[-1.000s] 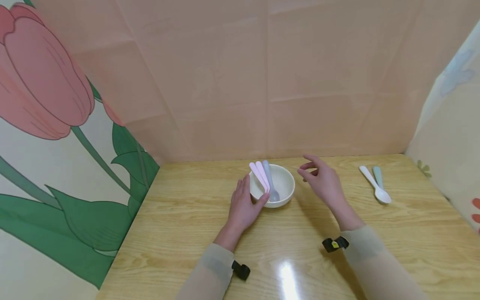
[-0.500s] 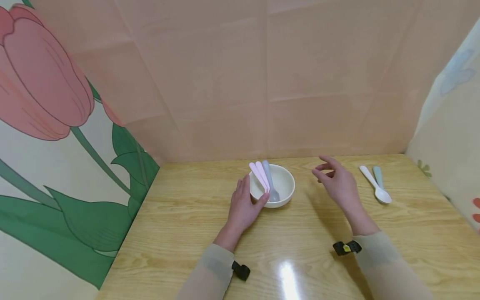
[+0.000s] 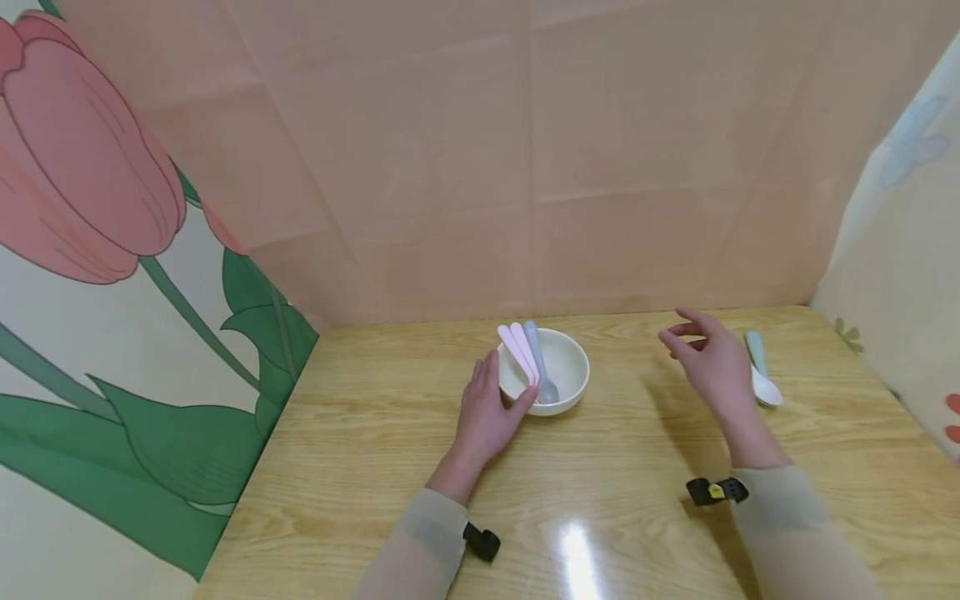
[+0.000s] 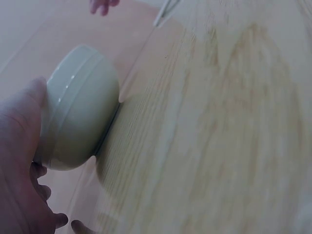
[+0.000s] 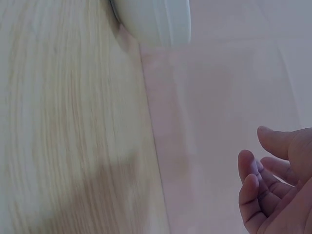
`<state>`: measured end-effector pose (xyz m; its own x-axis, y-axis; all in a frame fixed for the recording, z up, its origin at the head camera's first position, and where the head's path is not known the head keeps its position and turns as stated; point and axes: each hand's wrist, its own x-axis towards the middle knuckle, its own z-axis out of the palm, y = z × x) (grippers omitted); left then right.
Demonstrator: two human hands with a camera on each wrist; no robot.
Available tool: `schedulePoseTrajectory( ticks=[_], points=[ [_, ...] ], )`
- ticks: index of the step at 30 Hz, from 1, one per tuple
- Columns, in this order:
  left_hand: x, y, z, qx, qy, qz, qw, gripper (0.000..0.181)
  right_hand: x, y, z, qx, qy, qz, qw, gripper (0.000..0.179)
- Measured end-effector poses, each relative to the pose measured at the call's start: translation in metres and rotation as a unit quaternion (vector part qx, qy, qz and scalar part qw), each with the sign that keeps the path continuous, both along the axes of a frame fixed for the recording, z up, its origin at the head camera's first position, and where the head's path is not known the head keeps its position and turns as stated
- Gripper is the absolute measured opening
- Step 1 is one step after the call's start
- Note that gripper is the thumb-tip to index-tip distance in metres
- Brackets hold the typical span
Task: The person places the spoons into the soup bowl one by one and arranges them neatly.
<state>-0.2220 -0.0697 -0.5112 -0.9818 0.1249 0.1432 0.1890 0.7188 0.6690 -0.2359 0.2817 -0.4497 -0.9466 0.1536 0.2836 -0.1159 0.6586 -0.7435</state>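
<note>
A cream bowl (image 3: 573,371) stands on the table, left of my right hand. In it lean two pink-handled spoons (image 3: 517,348) and a grey-blue spoon (image 3: 542,367); the pink spoons' lower ends are hidden. My left hand (image 3: 483,417) holds the bowl's left side, thumb at the near rim and fingers round the outside. In the left wrist view the thumb touches the bowl wall (image 4: 85,109). Holding nothing, my right hand (image 3: 712,367) hovers over the table with loosely bent fingers. Just beyond it lie a white spoon (image 3: 766,389), partly covered by the hand, and a green-handled spoon (image 3: 755,350).
The wood-grain table (image 3: 360,433) ends at a pink cloth backdrop (image 3: 420,208). A tulip-printed panel (image 3: 172,333) borders the left side, and a pale printed panel (image 3: 907,275) borders the right. Light reflects off the table's near part.
My right hand has moved right, away from the bowl and toward the white and green spoons, and now covers the white spoon's handle. My left hand and the bowl have stayed put.
</note>
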Motion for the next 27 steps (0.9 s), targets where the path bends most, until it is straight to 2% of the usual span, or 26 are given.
schedulePoseTrajectory(
  ticks=[9,13,27],
  points=[
    [-0.001,0.0,0.0,0.0,0.007,-0.002,1.0,0.106,-0.005,0.025,-0.004,0.001,-0.021,-0.036,0.9991,0.066],
    [-0.001,-0.001,-0.001,0.0,0.003,-0.002,1.0,0.106,-0.006,0.034,-0.004,-0.002,-0.035,-0.043,0.9985,0.068],
    [0.001,-0.001,0.001,0.009,0.015,-0.004,0.9998,0.105,-0.015,0.071,-0.012,0.041,-0.056,-0.056,0.996,0.072]
  ],
)
